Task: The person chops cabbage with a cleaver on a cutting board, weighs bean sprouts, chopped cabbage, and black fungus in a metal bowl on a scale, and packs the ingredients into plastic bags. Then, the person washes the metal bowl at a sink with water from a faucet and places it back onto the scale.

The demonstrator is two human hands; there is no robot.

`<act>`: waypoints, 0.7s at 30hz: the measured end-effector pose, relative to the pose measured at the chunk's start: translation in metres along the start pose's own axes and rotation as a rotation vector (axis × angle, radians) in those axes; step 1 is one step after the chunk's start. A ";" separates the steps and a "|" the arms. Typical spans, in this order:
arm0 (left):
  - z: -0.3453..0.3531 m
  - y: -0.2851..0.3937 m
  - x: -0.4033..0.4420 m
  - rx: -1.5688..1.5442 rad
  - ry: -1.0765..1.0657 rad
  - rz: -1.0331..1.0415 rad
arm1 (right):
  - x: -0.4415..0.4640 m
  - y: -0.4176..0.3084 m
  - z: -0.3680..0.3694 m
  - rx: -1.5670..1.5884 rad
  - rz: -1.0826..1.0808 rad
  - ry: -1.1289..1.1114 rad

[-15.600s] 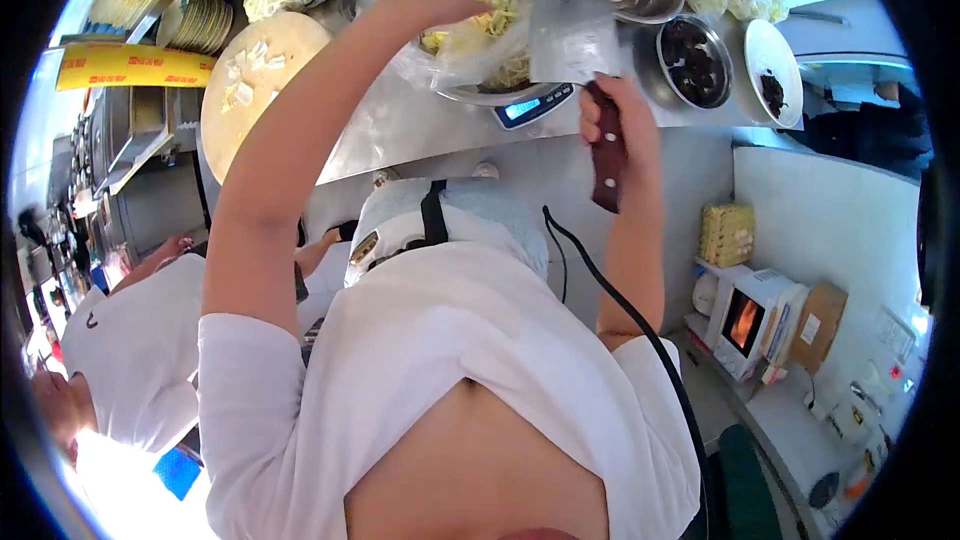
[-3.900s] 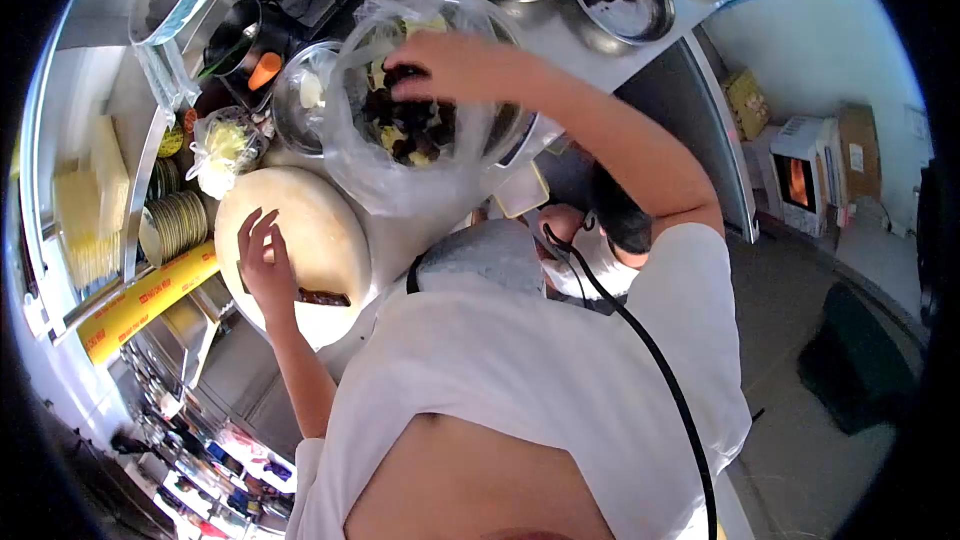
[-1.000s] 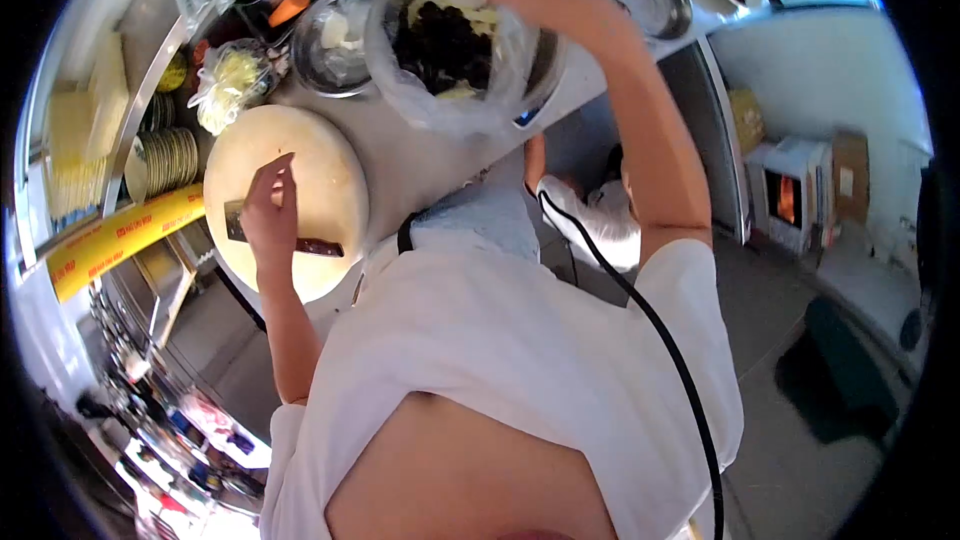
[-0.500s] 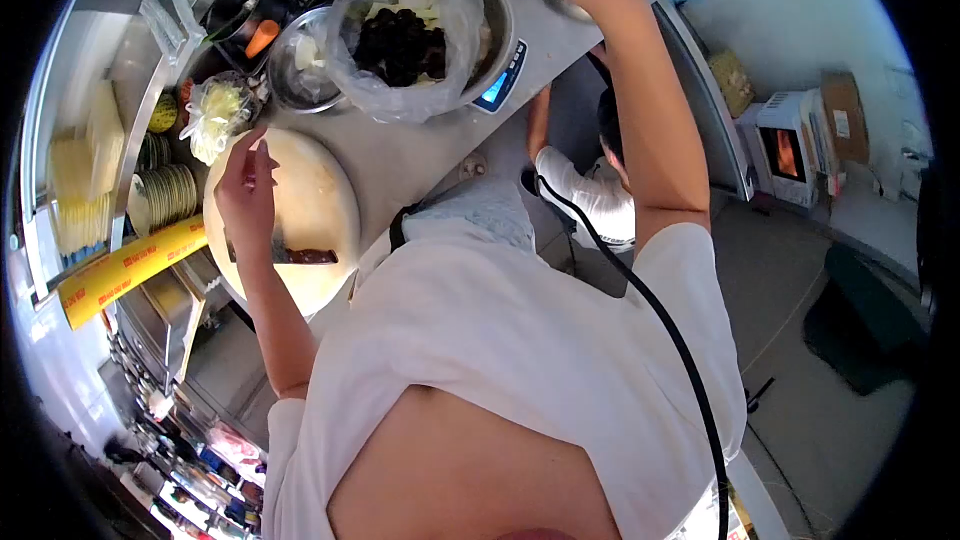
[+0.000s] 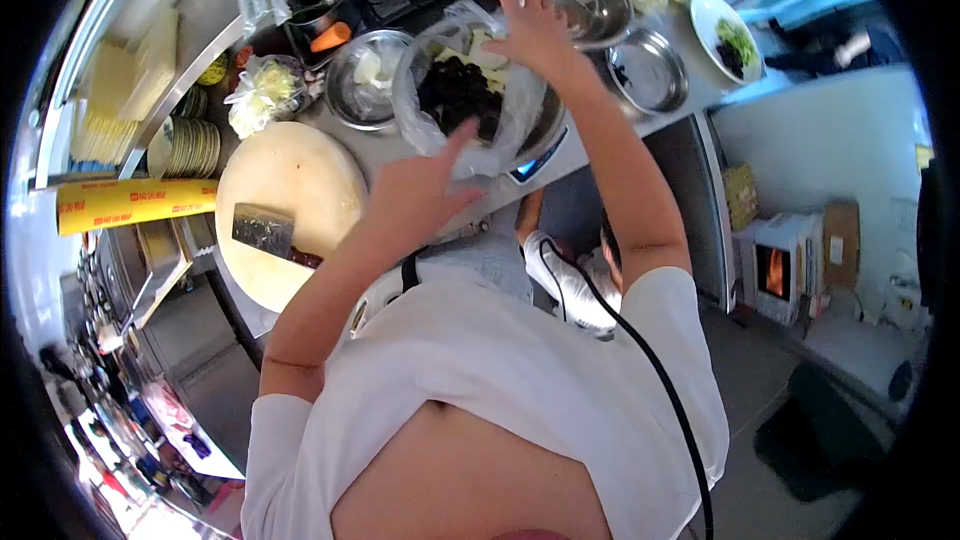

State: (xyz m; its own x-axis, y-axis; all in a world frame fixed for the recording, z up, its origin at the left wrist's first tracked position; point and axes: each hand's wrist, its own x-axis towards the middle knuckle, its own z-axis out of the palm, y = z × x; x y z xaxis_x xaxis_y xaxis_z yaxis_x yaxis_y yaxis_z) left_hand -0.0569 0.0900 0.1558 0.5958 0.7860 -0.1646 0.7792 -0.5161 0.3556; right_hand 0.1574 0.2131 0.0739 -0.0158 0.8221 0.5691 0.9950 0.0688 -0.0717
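Observation:
A clear plastic bag (image 5: 415, 90) lines a metal bowl at the counter's centre; dark fungus-like pieces (image 5: 462, 92) and pale chunks lie inside it. My left hand (image 5: 425, 185), fingers spread, is in front of the bag's near side and holds nothing. At the bag's far right edge is my right hand (image 5: 535, 30), its fingers apart, beside an empty metal bowl (image 5: 585, 2). A cleaver (image 5: 265, 230) lies flat on the round cutting board (image 5: 300, 175), its handle partly behind my left forearm. Under the bowl, a scale (image 5: 540, 165) shows a lit display.
Left of the bag sits a metal bowl (image 5: 345, 75) with white pieces, near a bag of pale yellow food (image 5: 265, 100). A metal bowl (image 5: 665, 90) and a white plate of greens (image 5: 708, 15) stand at right. Another person in a white shirt (image 5: 565, 285) is beyond the counter edge.
My left hand has moved from above the cutting board to the bag, uncovering the cleaver blade. My right hand has come back into view by the bag. The camera view has shifted.

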 end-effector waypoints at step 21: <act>-0.279 -0.042 -0.059 -0.836 0.499 0.465 | 0.113 -0.094 -0.321 1.010 -0.206 0.121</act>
State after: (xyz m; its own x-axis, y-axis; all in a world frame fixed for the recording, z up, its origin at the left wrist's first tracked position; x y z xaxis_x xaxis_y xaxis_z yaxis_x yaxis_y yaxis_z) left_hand -0.1793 0.1600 0.4075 0.5053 0.7204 0.4751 0.0048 -0.5529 0.8332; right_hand 0.0934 0.1187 0.4080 -0.1105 0.6825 0.7225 0.4277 0.6888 -0.5854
